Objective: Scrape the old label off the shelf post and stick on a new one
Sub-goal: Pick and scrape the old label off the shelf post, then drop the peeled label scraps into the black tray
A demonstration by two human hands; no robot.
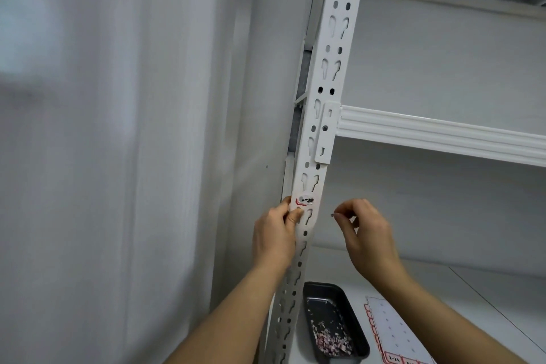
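Label [304, 201] half scraped, writing illegible

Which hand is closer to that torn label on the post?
Left. The left hand grips the shelf post just below the old label, thumb beside it; the right hand pinches something tiny, off to the right.

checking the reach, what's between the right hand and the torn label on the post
In the head view, nothing lies between the right hand and the old label except the post's right edge and bare back wall.
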